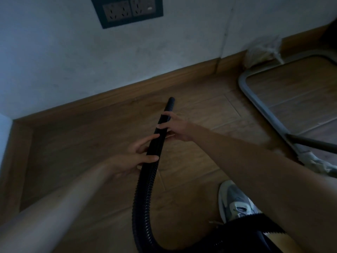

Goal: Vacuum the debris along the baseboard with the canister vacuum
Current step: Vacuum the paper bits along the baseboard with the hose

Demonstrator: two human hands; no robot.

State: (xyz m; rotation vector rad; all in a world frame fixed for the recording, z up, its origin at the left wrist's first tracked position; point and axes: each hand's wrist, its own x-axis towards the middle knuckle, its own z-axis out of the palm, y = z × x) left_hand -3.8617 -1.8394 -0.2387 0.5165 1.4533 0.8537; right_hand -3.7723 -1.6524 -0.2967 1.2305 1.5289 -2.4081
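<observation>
A black ribbed vacuum hose (pixel 145 189) curves up from the bottom of the view to a smooth black nozzle (pixel 169 105), whose tip points at the floor a short way from the wooden baseboard (pixel 116 92). My left hand (pixel 138 156) grips the hose where the ribs end. My right hand (pixel 175 126) holds the nozzle tube just above it, fingers wrapped round it. No debris is clear to me in the dim light. The canister is out of sight.
A wall socket panel (pixel 127 10) sits high on the white wall. A grey metal tube frame (pixel 259 105) lies on the floor at right, with crumpled clear plastic (pixel 262 50) against the baseboard. My shoe (pixel 235 199) stands at lower right. The baseboard turns a corner at left.
</observation>
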